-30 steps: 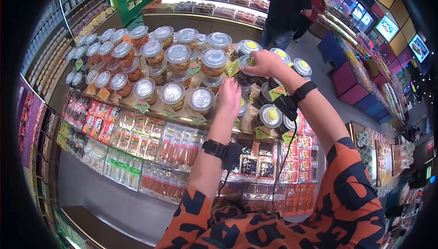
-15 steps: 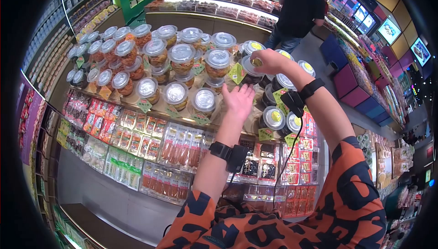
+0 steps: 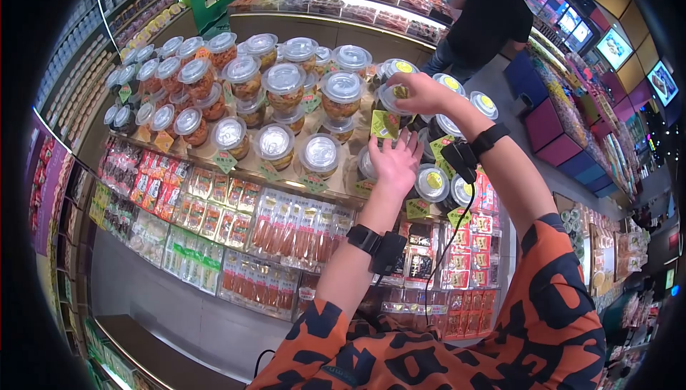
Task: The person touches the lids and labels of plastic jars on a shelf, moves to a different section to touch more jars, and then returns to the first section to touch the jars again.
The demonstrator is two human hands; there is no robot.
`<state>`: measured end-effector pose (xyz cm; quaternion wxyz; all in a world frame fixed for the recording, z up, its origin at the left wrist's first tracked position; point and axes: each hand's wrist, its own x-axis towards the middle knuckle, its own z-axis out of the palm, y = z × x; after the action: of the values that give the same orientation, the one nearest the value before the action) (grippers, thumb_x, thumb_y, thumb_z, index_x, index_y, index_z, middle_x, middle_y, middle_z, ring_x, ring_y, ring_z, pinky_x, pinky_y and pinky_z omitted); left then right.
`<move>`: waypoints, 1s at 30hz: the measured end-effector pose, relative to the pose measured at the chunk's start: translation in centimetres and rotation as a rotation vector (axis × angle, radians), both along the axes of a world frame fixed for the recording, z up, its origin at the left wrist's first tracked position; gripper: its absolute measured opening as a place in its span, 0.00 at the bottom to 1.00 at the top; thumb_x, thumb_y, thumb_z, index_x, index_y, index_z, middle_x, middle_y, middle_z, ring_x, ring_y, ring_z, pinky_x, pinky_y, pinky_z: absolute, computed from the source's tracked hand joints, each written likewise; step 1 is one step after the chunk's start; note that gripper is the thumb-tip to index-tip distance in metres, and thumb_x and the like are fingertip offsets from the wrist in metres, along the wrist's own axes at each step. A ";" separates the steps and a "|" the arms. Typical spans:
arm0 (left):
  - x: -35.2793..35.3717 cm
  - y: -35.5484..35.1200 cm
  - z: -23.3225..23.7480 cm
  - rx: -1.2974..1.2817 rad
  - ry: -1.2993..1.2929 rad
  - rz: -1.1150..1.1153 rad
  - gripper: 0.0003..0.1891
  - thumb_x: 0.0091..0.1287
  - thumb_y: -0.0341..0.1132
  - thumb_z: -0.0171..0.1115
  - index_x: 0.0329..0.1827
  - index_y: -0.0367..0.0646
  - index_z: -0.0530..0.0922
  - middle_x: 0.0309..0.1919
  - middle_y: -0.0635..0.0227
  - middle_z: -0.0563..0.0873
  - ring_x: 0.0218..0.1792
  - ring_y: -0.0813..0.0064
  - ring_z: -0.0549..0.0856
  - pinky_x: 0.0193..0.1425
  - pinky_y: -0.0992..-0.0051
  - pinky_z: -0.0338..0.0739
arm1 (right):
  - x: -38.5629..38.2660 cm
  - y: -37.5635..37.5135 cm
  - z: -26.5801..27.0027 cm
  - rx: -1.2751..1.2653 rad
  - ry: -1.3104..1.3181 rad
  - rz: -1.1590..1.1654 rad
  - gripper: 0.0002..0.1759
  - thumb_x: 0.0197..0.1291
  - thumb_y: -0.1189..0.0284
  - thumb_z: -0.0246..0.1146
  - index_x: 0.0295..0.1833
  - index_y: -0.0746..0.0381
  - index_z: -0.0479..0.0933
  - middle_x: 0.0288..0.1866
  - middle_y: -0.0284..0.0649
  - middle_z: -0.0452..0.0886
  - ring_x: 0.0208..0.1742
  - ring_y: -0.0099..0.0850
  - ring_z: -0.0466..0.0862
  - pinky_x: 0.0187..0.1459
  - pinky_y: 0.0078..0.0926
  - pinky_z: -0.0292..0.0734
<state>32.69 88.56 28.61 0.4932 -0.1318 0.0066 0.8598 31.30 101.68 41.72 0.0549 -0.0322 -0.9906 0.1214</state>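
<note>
My right hand (image 3: 424, 94) curls its fingers over the rim of a clear-lidded plastic tub (image 3: 390, 96) with a yellow label on top. A yellow-green price tag (image 3: 385, 125) hangs at the front of this tub. Just below the tag is my left hand (image 3: 395, 162), palm up with fingers spread, holding nothing. Beside its fingers stands another lidded tub (image 3: 366, 166), partly hidden by the hand. More yellow-labelled tubs (image 3: 431, 183) stand to the right of the left hand.
Stacked lidded tubs of orange food (image 3: 284, 84) fill the left of the display. Packaged snacks (image 3: 286, 222) hang along its front. A person in a black shirt (image 3: 489, 18) stands behind it, near candy bins (image 3: 564, 118). A cable (image 3: 446, 251) dangles from my right wrist device.
My left hand has moved right, and a tub now shows at its left. The price tag has shifted right and hangs straighter. My right hand stays at the same tub. The person behind leans right.
</note>
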 end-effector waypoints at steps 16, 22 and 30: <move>0.1 -6.2 2.0 -0.385 0.481 0.111 0.33 0.70 0.27 0.50 0.75 0.31 0.48 0.72 0.45 0.59 0.71 0.50 0.67 0.73 0.57 0.67 | 0.5 1.7 -0.1 0.018 -0.007 0.039 0.25 0.43 0.67 0.67 0.51 0.64 0.83 0.44 0.50 0.85 0.44 0.43 0.85 0.50 0.36 0.79; -4.4 -4.0 0.7 -0.863 1.266 0.175 0.33 0.70 0.29 0.54 0.75 0.29 0.53 0.74 0.45 0.60 0.72 0.61 0.67 0.72 0.70 0.66 | 0.3 1.3 0.1 0.030 -0.046 0.030 0.26 0.43 0.66 0.67 0.51 0.64 0.83 0.46 0.51 0.85 0.46 0.44 0.85 0.51 0.35 0.79; -4.7 -1.9 0.0 -0.988 1.453 0.233 0.15 0.60 0.31 0.70 0.47 0.34 0.78 0.37 0.61 0.88 0.38 0.68 0.86 0.44 0.71 0.79 | 0.3 1.7 -0.1 0.012 -0.048 -0.021 0.27 0.43 0.65 0.67 0.53 0.62 0.82 0.46 0.49 0.85 0.48 0.43 0.84 0.53 0.35 0.78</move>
<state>28.02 86.65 28.57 0.1633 0.2488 0.6753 0.6748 31.57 103.39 41.58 0.0325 -0.0450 -0.9919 0.1139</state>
